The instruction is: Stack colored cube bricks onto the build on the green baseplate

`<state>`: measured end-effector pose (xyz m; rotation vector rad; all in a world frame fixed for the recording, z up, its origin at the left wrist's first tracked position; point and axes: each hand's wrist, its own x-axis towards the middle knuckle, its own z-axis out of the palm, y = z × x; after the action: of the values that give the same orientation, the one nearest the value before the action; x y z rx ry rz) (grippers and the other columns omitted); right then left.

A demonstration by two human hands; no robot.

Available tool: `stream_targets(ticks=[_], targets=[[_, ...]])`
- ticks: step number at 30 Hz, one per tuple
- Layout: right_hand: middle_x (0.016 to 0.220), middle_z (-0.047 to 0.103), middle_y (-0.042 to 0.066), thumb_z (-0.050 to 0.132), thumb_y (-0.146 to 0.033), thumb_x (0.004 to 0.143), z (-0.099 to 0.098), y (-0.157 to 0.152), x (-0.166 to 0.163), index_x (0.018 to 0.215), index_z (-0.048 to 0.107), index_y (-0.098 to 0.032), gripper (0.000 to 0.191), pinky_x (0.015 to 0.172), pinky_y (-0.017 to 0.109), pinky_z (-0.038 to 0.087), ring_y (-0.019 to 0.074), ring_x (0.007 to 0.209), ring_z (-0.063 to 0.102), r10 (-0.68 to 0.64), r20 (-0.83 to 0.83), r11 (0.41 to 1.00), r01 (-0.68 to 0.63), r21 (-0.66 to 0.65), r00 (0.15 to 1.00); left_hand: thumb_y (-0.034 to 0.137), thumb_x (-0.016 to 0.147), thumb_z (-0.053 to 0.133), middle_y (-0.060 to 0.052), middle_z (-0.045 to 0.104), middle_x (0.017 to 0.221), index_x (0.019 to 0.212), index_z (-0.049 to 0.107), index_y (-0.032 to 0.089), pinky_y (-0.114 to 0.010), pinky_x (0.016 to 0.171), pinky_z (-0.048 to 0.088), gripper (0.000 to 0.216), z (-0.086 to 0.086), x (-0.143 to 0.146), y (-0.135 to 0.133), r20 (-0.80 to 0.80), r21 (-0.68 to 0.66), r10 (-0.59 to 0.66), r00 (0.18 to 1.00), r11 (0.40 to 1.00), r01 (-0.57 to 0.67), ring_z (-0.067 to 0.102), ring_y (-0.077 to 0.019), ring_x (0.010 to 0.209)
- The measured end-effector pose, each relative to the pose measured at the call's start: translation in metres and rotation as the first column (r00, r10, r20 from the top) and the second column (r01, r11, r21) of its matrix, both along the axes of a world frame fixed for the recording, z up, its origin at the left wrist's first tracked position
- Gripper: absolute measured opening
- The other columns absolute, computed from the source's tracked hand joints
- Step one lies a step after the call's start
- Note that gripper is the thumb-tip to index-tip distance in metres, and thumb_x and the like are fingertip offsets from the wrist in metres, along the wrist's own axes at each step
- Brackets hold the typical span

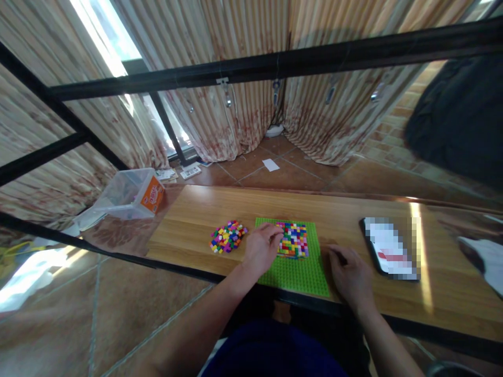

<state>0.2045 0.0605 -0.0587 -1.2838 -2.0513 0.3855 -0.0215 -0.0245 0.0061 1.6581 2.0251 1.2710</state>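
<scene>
My left hand [262, 248] is over the left edge of a multicoloured layer of small toy bricks [295, 240]. Its thumb and fingers are pinched together at that edge; whatever they hold, if anything, is too small to make out. The bricks sit on the upper part of a green studded baseplate [293, 275]. To the left lies a loose pile of small bricks [228, 236] in many colours. My right hand [351, 275] rests on the table just right of the baseplate, fingers loosely bent, a gap between thumb and forefinger, nothing visible in it.
A phone [389, 248] with a blurred screen lies right of my right hand on the wooden table [196, 209]. Beyond the table's left end stands a clear plastic box [129, 191] with an orange label. A black metal bar [251, 70] crosses in front of the curtains.
</scene>
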Motion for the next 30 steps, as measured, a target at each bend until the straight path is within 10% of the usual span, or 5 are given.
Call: stream_targets(ticks=[30], targets=[[0.096, 0.072, 0.009, 0.048, -0.041, 0.088, -0.001, 0.000, 0.001, 0.093, 0.070, -0.020, 0.031, 0.073, 0.033, 0.050, 0.0228, 0.084, 0.066, -0.017, 0.001, 1.000, 0.017, -0.018, 1.000, 0.007, 0.068, 0.069, -0.002, 0.066, 0.084, 0.077, 0.065, 0.018, -0.034, 0.084, 0.048, 0.015, -0.022, 0.009, 0.026, 0.347, 0.016, 0.156, 0.925, 0.985, -0.172, 0.060, -0.0177, 0.086]])
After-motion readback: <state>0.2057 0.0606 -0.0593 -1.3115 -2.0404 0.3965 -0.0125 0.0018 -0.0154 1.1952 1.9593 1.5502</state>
